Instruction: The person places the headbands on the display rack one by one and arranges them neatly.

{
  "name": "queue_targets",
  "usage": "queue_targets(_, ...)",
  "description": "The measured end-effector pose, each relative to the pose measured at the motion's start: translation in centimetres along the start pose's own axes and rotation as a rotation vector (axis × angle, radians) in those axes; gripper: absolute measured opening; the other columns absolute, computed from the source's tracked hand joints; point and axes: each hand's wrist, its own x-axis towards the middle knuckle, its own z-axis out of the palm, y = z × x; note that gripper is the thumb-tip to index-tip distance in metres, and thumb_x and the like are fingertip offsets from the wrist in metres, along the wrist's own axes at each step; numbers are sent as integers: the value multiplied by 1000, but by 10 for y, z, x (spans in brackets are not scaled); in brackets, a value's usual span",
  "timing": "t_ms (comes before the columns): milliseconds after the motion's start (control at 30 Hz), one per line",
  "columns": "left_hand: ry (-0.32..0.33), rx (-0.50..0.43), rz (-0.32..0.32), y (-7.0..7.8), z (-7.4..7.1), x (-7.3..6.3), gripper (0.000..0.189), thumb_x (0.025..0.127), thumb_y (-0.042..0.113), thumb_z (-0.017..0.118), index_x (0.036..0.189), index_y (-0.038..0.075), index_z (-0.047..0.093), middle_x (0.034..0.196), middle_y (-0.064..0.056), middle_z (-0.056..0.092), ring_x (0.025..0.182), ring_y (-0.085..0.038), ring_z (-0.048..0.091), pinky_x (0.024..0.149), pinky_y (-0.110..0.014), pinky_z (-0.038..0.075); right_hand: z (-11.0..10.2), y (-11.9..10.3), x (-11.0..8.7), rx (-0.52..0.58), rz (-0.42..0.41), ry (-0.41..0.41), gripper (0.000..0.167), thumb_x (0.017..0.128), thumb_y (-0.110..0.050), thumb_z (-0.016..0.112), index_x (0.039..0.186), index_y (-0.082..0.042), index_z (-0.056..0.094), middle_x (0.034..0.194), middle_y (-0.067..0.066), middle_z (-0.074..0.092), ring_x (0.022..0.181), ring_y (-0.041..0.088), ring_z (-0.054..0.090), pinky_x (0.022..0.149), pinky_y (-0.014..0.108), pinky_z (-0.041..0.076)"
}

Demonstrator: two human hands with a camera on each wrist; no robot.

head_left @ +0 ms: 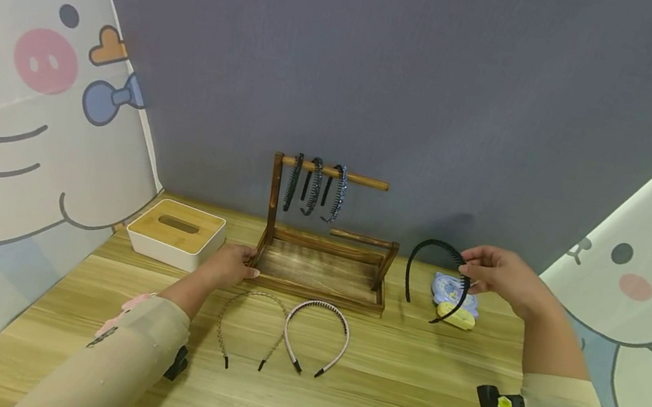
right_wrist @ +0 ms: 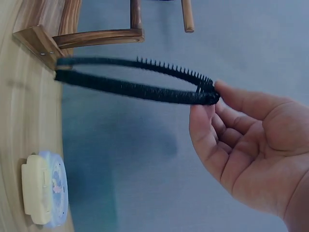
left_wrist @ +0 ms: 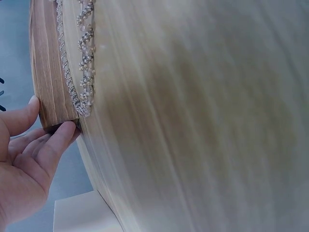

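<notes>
In the head view my right hand (head_left: 496,277) holds a black toothed headband (right_wrist: 125,88) in the air, pinched between thumb and fingers at its curved top. Its two ends point away from the palm in the right wrist view. My left hand (head_left: 229,266) grips the left front corner of a dark wooden rack (head_left: 318,296), thumb on one face and fingers round the end. Three dark headbands (head_left: 313,191) hang from the rack's upper bar. On the table before the rack lie a beaded headband (head_left: 220,329) and a white headband (head_left: 346,335).
A white tissue box (head_left: 164,253) with a wooden lid stands left of the rack. Blue (head_left: 447,287) and yellow (head_left: 458,317) plastic items lie under the held headband. A shorter lower bar (head_left: 362,238) projects from the rack's right side. A grey wall rises behind.
</notes>
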Motion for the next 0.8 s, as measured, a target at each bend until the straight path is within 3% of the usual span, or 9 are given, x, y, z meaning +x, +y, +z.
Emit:
queue_targets(300, 2, -8, 11, 0, 0, 0, 60, 97, 20, 64, 148, -1, 40, 146, -26, 46, 136, -43, 42, 108, -54, 40, 2, -14, 17, -60, -19, 144, 49, 102, -29, 53, 139, 3, 41, 123, 20, 52, 94, 22, 63, 82, 31, 58)
queue_targets(500, 3, 8, 12, 0, 0, 0, 60, 97, 20, 63, 148, -1, 39, 146, -26, 46, 135, -43, 43, 108, -55, 40, 8, -21, 31, -106, -57, 283, 50, 101, -33, 55, 138, 0, 45, 117, 16, 54, 91, 26, 65, 74, 25, 58)
queue_targets(800, 7, -3, 5, -1, 1, 0, 61, 97, 20, 64, 148, 0, 40, 146, -26, 46, 135, -44, 42, 109, -55, 40, 27, -44, 58, -8, -127, 470, 43, 100, -24, 58, 134, 0, 49, 109, 11, 55, 87, 16, 60, 71, 21, 58)
